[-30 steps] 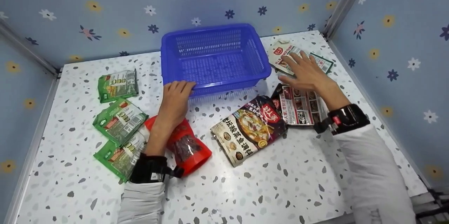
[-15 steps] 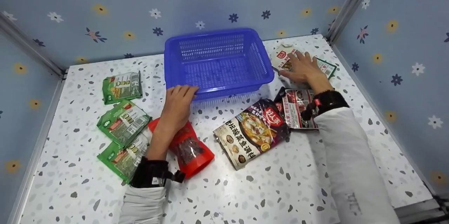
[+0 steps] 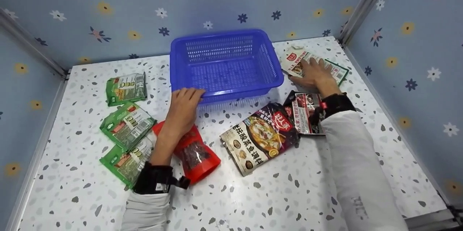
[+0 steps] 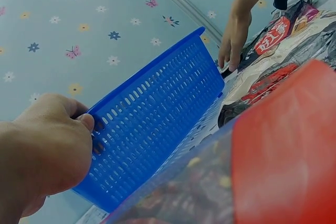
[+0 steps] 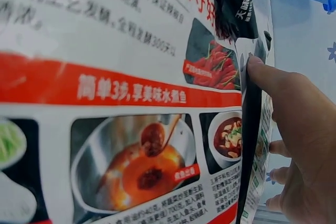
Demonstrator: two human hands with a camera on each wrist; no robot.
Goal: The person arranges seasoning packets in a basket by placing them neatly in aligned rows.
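Observation:
My left hand (image 3: 184,110) grips the near left part of the rim of a blue plastic basket (image 3: 231,92). In the left wrist view, its thumb and fingers hook over the basket's edge (image 4: 157,111). At the back right, my right hand (image 3: 314,73) rests on a white seasoning packet (image 3: 292,60) with a red logo; a green-edged part (image 3: 341,73) shows beside it. Its fingers are spread across the packet, the thumb at the near edge. Below that wrist lies a black-and-red seasoning packet (image 3: 306,111), filling much of the right wrist view (image 5: 131,145).
Several green packets (image 3: 128,126) lie along the left side. A red pouch with a clear window (image 3: 197,155) is under the left forearm. A large pickled-fish seasoning bag (image 3: 262,135) lies front centre. Flowered walls (image 3: 220,3) enclose the back and sides of the speckled table (image 3: 275,202).
The right hand has lowered onto the white packet, its forearm shifting left over the black-and-red packet. The left hand stays at the basket rim. The head view has shifted slightly.

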